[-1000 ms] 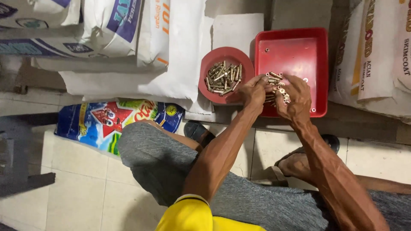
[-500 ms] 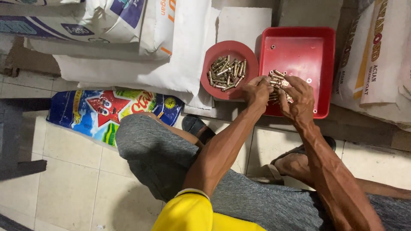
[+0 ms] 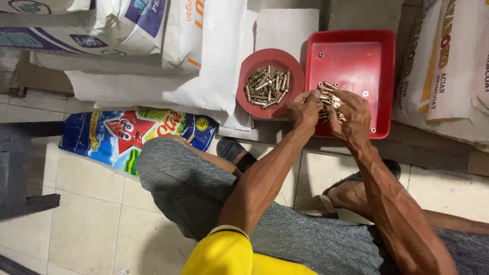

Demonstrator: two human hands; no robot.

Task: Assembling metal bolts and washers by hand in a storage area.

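Hands unmoved, fingers bent over bolts

Both grips, the left hand and the right hand, crowd the near-left corner of the red tray. Beyond them the tray floor lies mostly bare, with only a few loose washers, so there is open room to pass forward and to the right, up to the tray's raised walls. Just left of the left grip, the round red dish is heaped with brass bolts, leaving only its rim free. Stacked white sacks block the far left, and more sacks wall off the right beyond the tray. Nearer than the grips, the person's knees and sandalled feet fill the tiled floor.
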